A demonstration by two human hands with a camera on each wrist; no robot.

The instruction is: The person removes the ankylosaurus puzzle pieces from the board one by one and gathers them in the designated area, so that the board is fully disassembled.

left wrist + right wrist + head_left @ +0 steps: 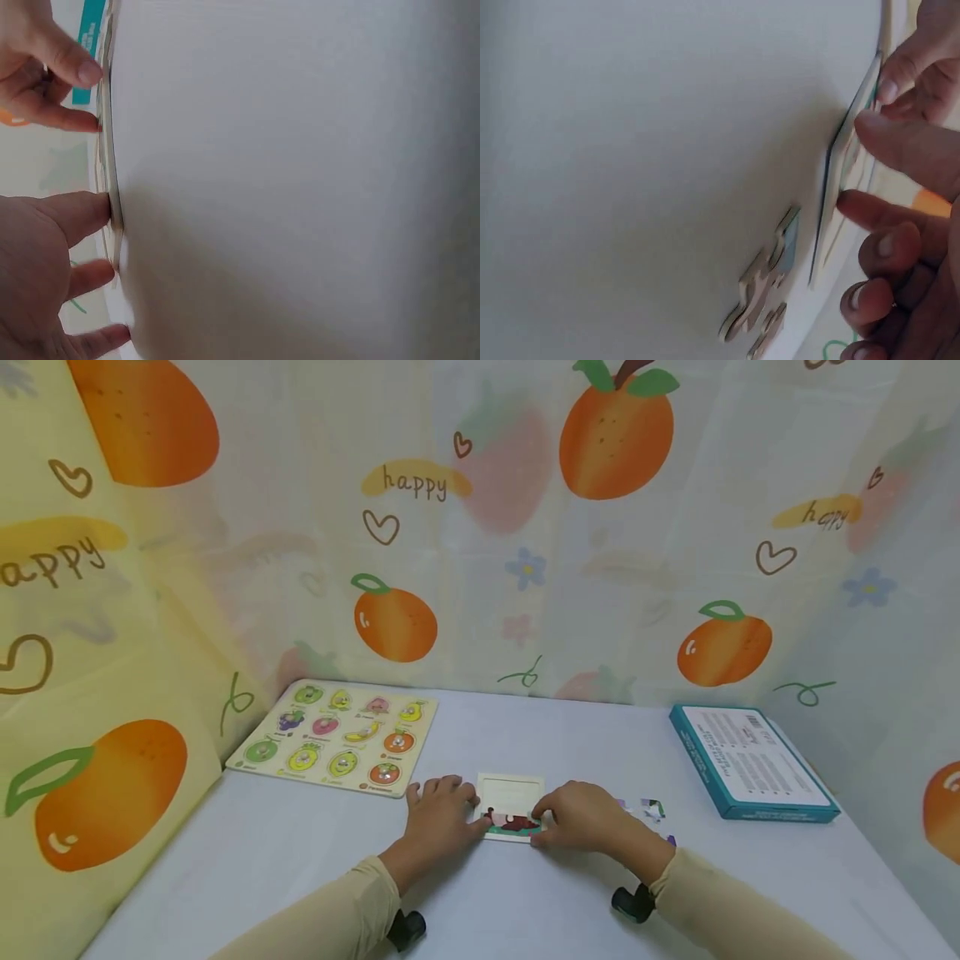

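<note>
A small jigsaw puzzle in a pale frame [512, 785] lies on the white table; its near strip shows dark red, pink and green picture parts, and its far part is bare. My left hand [442, 814] rests at its left side, fingers spread and thumb touching the near left edge. From the right, my right hand [581, 817] holds the near right side between thumb and forefinger, other fingers curled. Whatever lies beneath those fingertips is hidden. Loose jigsaw pieces [757, 289] lie to the right of the frame, partly behind the right hand in the head view.
A fruit picture board [341, 735] lies at the back left. At the back right is a teal box [757, 764] with a white printed top. A fruit-patterned curtain [480, 610] hangs behind the table and along both sides.
</note>
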